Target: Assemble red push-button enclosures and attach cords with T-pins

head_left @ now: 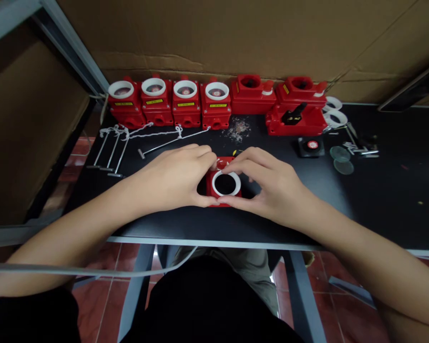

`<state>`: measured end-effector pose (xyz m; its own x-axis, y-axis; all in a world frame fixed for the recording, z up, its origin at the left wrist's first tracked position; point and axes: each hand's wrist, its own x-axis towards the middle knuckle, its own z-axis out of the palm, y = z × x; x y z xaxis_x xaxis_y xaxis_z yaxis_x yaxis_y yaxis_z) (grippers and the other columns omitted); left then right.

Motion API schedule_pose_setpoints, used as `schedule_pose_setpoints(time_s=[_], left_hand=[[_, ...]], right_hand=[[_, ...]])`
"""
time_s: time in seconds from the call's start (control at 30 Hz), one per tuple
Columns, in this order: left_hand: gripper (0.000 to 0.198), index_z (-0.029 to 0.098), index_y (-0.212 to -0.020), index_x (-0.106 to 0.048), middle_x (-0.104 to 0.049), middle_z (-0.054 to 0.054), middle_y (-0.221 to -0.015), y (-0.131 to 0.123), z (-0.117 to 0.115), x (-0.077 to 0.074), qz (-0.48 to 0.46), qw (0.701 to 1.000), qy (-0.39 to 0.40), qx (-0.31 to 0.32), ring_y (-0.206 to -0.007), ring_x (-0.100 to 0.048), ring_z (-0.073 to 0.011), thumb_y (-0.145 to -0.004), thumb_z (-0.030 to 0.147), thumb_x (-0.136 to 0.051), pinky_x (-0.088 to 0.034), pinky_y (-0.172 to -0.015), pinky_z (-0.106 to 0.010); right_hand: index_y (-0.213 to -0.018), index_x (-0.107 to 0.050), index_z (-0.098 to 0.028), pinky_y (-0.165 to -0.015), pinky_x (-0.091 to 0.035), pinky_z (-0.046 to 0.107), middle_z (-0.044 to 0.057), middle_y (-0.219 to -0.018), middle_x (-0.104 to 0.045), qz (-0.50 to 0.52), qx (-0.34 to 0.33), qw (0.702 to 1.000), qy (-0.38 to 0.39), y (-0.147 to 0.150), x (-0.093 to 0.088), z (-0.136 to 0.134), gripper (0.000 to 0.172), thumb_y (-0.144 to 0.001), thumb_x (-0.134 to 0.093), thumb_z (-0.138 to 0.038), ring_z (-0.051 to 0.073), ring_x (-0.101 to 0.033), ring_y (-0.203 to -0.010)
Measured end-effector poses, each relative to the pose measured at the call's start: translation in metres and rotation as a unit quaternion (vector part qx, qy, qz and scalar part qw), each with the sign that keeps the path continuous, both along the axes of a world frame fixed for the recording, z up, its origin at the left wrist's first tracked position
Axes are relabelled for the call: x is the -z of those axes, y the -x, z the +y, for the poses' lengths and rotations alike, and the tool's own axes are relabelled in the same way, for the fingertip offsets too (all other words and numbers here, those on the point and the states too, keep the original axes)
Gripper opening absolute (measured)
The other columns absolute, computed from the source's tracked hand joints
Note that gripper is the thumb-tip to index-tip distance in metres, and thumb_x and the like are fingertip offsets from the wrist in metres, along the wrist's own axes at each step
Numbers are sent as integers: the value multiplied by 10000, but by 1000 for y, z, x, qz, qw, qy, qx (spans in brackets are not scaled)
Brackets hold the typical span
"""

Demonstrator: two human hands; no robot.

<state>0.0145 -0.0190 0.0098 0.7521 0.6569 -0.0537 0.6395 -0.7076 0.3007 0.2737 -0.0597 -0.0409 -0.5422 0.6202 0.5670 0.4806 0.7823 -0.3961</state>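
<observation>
Small assembly workshop. A black bench point(379, 200) backed by cardboard sheeting point(236, 33) carries a row of identical red housings point(169, 102) along its far edge. Beside that row lie metal rods point(110, 152), loose white rings point(334, 110) and glass discs point(341, 159).

The front box point(210, 186) is red, and its ring point(239, 183) is white around a dark centre. The desk point(379, 205) is black. The back boxes point(186, 114) are red with white rings and yellow labels point(185, 104). The cardboard point(236, 38) is brown, and the floor tiles point(103, 290) are dark red.
</observation>
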Motion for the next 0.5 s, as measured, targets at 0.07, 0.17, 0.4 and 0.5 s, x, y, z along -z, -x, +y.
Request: schedule_pose_setpoints(time_s=[0.07, 0.17, 0.4, 0.5], left_hand=[[478, 191, -1111, -707, -787, -79, -1160, 0, 0, 0, 2, 1000, 0, -1, -1094, -769, -312, -955, 569, -954, -534, -930, -401], [482, 200, -1101, -699, -789, -69, -1163, 1, 0, 1, -5, 1000, 6, 1, -1095, -771, -306, -942, 562, -975, -536, -931, -396], [491, 194, -1143, -709, -793, -77, -1193, 2, 0, 0, -9, 1000, 12, 0, -1092, -778, -300, -973, 581, -959, -548, -930, -390], [492, 190, -1142, -709, -794, -82, -1201, 2, 0, -1, -3, 1000, 13, -3, -1111, -782, -307, -973, 572, -969, -552, -940, -392]], right_hand=[[-1265, -752, -197, -877, -673, 438, 150, -1179, -803, -8, 2, 1000, 6, -1, -1, -1, 395, -1110, -831, -551, 296, -792, -1052], [-1298, -740, -214, -936, -673, 476, 164, -1273, -799, -30, -7, 999, 41, -4, -7, -2, 377, -1098, -839, -517, 332, -789, -1142], [-1501, -675, -255, -1194, -641, 510, 145, -1503, -798, -13, -92, 989, 111, -15, -20, 4, 464, -1058, -812, -272, 318, -760, -1396], [-1503, -673, -282, -1164, -655, 492, 113, -1466, -824, -12, -113, 985, 127, -16, -20, 9, 464, -1060, -806, -239, 296, -784, -1344]])
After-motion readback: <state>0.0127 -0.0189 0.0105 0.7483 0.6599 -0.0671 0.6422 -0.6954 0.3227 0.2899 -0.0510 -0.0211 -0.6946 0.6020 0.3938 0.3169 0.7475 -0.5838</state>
